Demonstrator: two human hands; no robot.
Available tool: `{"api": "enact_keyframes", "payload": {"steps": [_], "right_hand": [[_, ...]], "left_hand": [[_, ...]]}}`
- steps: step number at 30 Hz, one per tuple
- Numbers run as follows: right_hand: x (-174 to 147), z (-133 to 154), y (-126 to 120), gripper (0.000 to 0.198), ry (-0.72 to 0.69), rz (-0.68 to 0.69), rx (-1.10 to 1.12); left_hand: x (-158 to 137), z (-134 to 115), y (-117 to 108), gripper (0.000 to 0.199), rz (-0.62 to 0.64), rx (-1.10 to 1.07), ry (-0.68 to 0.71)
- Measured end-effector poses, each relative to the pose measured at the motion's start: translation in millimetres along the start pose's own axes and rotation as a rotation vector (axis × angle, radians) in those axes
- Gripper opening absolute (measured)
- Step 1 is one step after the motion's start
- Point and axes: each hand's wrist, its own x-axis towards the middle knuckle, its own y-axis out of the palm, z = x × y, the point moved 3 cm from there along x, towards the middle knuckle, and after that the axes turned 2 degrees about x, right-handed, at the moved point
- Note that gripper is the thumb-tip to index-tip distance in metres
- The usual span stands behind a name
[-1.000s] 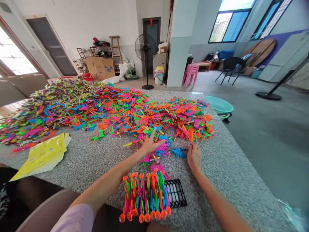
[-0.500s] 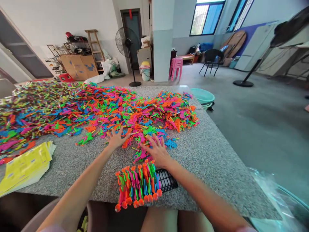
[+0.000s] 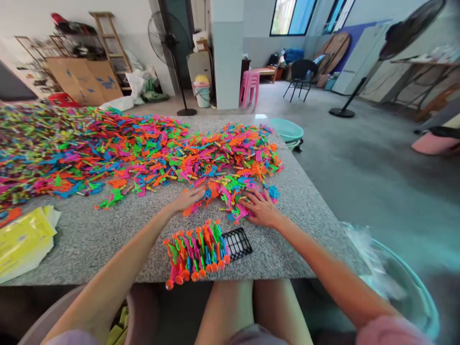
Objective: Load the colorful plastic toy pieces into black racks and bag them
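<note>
In the head view, my left hand (image 3: 189, 199) lies low on the table with fingers stretched out, touching the left edge of a small cluster of toy guns (image 3: 230, 189). These are small, flat plastic pieces in orange, pink, green and blue. My right hand (image 3: 261, 209) is palm down with fingers spread over the cluster's right side; some pieces under it are hidden. Closer to me stands a black grid rack (image 3: 238, 243). Rows of upright toy guns with orange suction-cup darts (image 3: 196, 251) fill its left part, while its right cells show bare.
A long heap of toy guns (image 3: 151, 148) stretches across the granite table (image 3: 305, 239). Yellow printed sheets (image 3: 27, 239) lie at the left. Below the right edge is a teal basin (image 3: 413, 287) with clear plastic; another teal basin (image 3: 286, 129) stands beyond the table.
Both hands have moved right over the table, and the small cluster of toy guns has shifted right with them. The head view has turned somewhat to the right.
</note>
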Motion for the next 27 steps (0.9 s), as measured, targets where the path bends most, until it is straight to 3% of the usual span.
{"api": "enact_keyframes", "payload": {"steps": [3,5,7,10,13,15,17,20,21,24,27], "right_hand": [[-24.7,-0.8,-10.6,0.059,0.091,-0.054,-0.003],[-44.1,20.2,-11.5,0.057,0.092,-0.105,0.033],[-64.7,57.1,-2.9,0.052,0.041,-0.144,0.101],[-95.2,117.7,22.8,0.046,0.007,-0.167,0.194],[-118.8,146.3,38.3,0.051,0.066,-0.205,0.243],[-122.0,139.1,32.4,0.05,0.041,-0.216,0.291],[-109.9,111.9,15.5,0.052,0.043,-0.243,0.3],[-68.1,55.3,-12.1,0.057,0.218,-0.29,0.129],[-51.3,41.4,-17.3,0.054,0.211,-0.259,0.084],[-13.3,22.4,-18.7,0.03,0.019,-0.143,0.078],[-11.0,22.3,-12.2,0.022,-0.082,-0.253,0.254]], "left_hand": [[-23.8,-17.6,-24.7,0.065,0.099,0.065,0.081],[-55.2,-38.9,-29.6,0.072,0.075,0.113,0.125],[-94.2,-66.6,-19.7,0.068,0.017,0.151,0.214],[-148.5,-104.8,16.1,0.056,-0.007,0.434,0.556],[-175.7,-112.8,40.3,0.045,-0.082,0.579,0.65],[-182.7,-107.7,44.6,0.039,-0.135,0.623,0.659],[-185.9,-101.7,44.6,0.036,-0.176,0.655,0.662],[-188.1,-97.5,44.4,0.034,-0.211,0.682,0.642],[-188.8,-97.7,45.0,0.034,-0.208,0.683,0.643],[-191.0,-99.4,46.6,0.036,-0.156,0.664,0.656],[-192.8,-100.2,46.4,0.04,-0.114,0.628,0.632]]}}
